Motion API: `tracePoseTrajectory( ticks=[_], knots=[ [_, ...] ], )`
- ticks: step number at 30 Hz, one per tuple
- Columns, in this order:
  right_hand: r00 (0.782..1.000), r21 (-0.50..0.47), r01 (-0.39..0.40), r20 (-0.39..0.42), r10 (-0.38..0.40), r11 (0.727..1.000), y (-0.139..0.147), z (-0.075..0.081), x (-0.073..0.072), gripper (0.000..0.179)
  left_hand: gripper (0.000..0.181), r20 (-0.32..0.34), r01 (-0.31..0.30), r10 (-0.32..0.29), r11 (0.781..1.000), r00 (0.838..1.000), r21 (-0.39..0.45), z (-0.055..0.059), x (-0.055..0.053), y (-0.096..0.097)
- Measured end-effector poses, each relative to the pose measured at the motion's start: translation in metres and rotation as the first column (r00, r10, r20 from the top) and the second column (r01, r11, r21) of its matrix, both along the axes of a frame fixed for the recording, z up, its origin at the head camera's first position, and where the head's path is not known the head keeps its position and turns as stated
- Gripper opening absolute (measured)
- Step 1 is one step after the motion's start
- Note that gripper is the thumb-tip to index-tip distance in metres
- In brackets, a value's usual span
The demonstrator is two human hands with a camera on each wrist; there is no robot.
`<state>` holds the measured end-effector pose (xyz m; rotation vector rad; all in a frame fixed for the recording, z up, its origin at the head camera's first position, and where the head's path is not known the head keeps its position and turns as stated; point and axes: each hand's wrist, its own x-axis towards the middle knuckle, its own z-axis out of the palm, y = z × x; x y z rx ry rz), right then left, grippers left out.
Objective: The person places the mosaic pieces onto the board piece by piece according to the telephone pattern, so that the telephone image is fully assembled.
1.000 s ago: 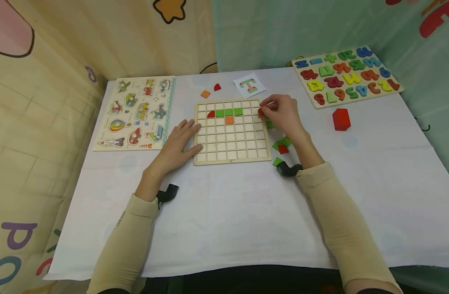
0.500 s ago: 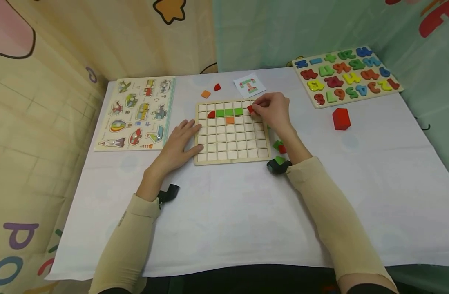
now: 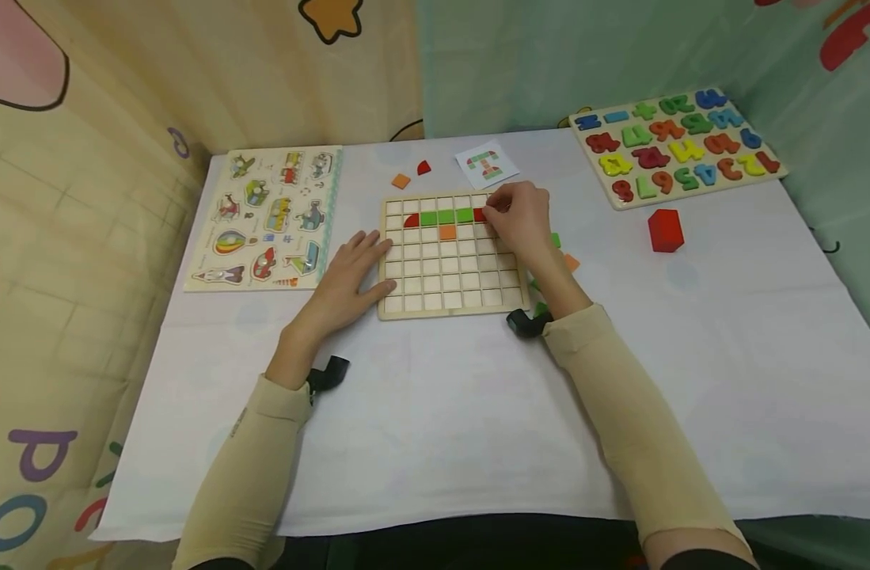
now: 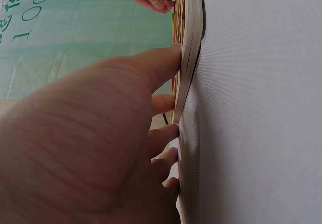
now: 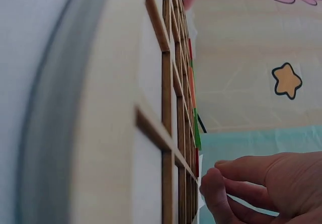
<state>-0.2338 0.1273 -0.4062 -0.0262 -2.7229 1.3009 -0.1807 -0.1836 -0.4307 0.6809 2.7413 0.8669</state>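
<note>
My left hand (image 3: pixel 345 281) lies with fingers spread at the left edge of a wooden grid board (image 3: pixel 452 314), thumb and fingertips on its rim. In the left wrist view, the left thumb (image 4: pixel 163 65) presses the board's side. My right hand (image 3: pixel 523 218) pinches a red tile (image 3: pixel 479 214) at a cell in the board's second row; the fingers partly cover it. That tile lies at the right end of a row with several green tiles (image 3: pixel 446 216) and a red curved tile (image 3: pixel 412 221). An orange square tile (image 3: pixel 446 232) sits below the middle green one.
A pattern card (image 3: pixel 488 165) lies behind the board, beside a loose red tile (image 3: pixel 423 167) and an orange one (image 3: pixel 400 181). More tiles lie under the right forearm. A picture puzzle (image 3: pixel 264 218) is left, a number puzzle (image 3: pixel 677 146) and red block (image 3: pixel 666 230) right.
My right hand has moved left from the board's right edge, bringing the red tile to the cell beside the green row. The left hand has stayed in place.
</note>
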Motion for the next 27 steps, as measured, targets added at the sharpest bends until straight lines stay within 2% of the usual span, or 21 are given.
tracePoseTrajectory(
  ticks=[3,9,14,20,27],
  knots=[
    [0.998,0.063,-0.045,-0.028,0.047,0.997,-0.001,0.001,-0.001,0.018,0.071,-0.004,-0.002,0.002,1.000,1.000,0.002,0.000,-0.001,0.000],
    [0.983,0.107,-0.182,-0.015,0.185,0.977,-0.006,0.000,-0.002,0.021,0.071,-0.012,0.000,0.000,1.000,1.000,0.005,0.000,-0.001,-0.001],
    [0.971,0.137,-0.236,0.007,0.237,0.962,-0.009,0.001,0.000,0.021,0.070,-0.010,-0.004,0.004,1.000,1.000,0.001,0.000,-0.001,-0.002],
    [0.969,0.118,-0.248,0.028,0.247,0.961,-0.001,0.002,-0.001,0.020,0.071,-0.009,0.000,0.000,1.000,1.000,-0.001,0.000,-0.001,0.000],
    [0.967,0.056,-0.191,0.179,0.179,0.980,0.043,0.021,-0.004,0.030,0.071,-0.014,0.005,-0.005,1.000,1.000,0.000,0.000,-0.001,0.000]
  ],
)
